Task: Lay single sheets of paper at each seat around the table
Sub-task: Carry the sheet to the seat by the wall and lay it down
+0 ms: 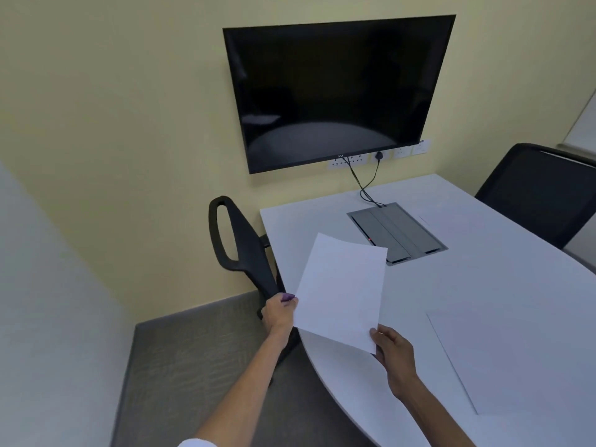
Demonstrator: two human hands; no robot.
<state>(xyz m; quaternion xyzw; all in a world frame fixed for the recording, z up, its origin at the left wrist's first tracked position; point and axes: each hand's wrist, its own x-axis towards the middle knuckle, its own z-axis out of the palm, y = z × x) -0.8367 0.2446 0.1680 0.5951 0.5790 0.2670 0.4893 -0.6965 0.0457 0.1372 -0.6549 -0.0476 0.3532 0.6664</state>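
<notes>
A white sheet of paper [342,291] hangs tilted just above the left edge of the white table [483,275]. My left hand [279,312] pinches its left edge and my right hand [392,348] grips its lower right corner. A second white sheet [512,359] lies flat on the table at the near right. A third sheet [451,217] is faintly visible at the far right, in front of the black chair [538,191]. Another black chair [240,243] is tucked at the table's left side, just beyond my left hand.
A grey cable box lid [398,232] is set into the table near the wall, with black cables [364,185] running up to wall sockets. A dark screen [335,91] hangs on the yellow wall. Grey carpet [193,366] covers the floor at left.
</notes>
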